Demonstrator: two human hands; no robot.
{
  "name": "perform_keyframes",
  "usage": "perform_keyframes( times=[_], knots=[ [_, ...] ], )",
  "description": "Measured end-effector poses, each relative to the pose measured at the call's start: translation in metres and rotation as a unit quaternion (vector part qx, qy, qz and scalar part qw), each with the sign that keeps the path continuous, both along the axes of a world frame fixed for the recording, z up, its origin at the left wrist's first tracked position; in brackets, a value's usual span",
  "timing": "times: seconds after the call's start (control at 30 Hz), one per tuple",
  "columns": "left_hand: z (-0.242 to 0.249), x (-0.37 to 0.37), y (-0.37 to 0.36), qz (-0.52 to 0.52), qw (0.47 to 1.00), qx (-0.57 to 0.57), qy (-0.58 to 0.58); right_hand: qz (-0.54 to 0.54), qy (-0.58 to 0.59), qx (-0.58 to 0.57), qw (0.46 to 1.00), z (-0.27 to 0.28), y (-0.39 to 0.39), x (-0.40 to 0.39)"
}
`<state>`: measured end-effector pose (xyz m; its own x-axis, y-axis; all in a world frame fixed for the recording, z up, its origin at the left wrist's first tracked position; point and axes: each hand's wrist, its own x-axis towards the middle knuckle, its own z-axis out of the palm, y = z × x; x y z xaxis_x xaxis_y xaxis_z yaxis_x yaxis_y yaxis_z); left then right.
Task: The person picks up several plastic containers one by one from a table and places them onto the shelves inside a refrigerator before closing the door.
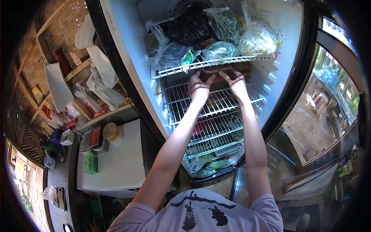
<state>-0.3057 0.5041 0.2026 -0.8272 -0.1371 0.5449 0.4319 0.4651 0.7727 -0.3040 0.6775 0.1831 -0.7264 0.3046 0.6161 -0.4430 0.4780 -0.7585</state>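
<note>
Both hands reach into an open upright fridge (286, 63), just under its top wire rack (216, 60). There, a shallow plastic container (216, 70) with reddish-brown contents sits between them, partly hidden by the rack and fingers. My left hand (199, 86) grips its left side, thumb toward the middle. At the right side, my right hand (236, 82) has its fingers bent around the edge. Brownish items behind the container are in shadow and hard to make out.
Bagged greens (223, 25), a black plastic bag (189, 25) and a bag of pale shreds (258, 40) fill the top rack. Lower wire racks (216, 129) hold bagged vegetables. Left stands a white surface (116, 162) with food tubs (95, 136) and a green box (91, 162).
</note>
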Motion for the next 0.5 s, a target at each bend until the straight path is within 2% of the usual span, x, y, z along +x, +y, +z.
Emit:
perform_keyframes(
  times=[0.03, 0.1, 0.13, 0.2, 0.3, 0.4, 0.43, 0.47, 0.5],
  knots=[
    [0.003, -0.005, 0.0, 0.023, 0.999, -0.029, -0.039, 0.003, -0.001, 0.002, 1.0, 0.004, 0.0, -0.003],
    [0.004, -0.011, 0.001, 0.041, 0.997, -0.05, -0.05, 0.08, -0.026, -0.015, 0.996, 0.011, 0.0, -0.005],
    [0.006, -0.014, 0.0, 0.055, 0.994, -0.072, -0.058, 0.085, -0.027, -0.012, 0.996, 0.014, -0.001, -0.003],
    [0.009, -0.018, 0.0, 0.069, 0.992, -0.097, -0.048, -0.071, -0.049, 0.099, 0.991, 0.019, -0.006, 0.002],
    [0.001, -0.028, 0.005, 0.085, 0.99, -0.111, -0.02, -0.069, -0.086, 0.126, 0.986, 0.016, -0.002, -0.013],
    [-0.004, -0.032, 0.01, 0.109, 0.987, -0.121, -0.017, -0.06, -0.039, 0.201, 0.977, -0.007, 0.018, -0.042],
    [-0.014, -0.04, 0.012, 0.123, 0.985, -0.119, 0.021, -0.041, -0.011, 0.228, 0.973, -0.009, 0.019, -0.046],
    [-0.012, -0.038, 0.013, 0.109, 0.989, -0.102, 0.011, -0.077, -0.025, 0.189, 0.979, -0.013, 0.018, -0.053],
    [-0.012, -0.036, 0.013, 0.096, 0.992, -0.085, -0.001, -0.085, 0.005, 0.227, 0.97, -0.025, 0.027, -0.065]
  ],
)
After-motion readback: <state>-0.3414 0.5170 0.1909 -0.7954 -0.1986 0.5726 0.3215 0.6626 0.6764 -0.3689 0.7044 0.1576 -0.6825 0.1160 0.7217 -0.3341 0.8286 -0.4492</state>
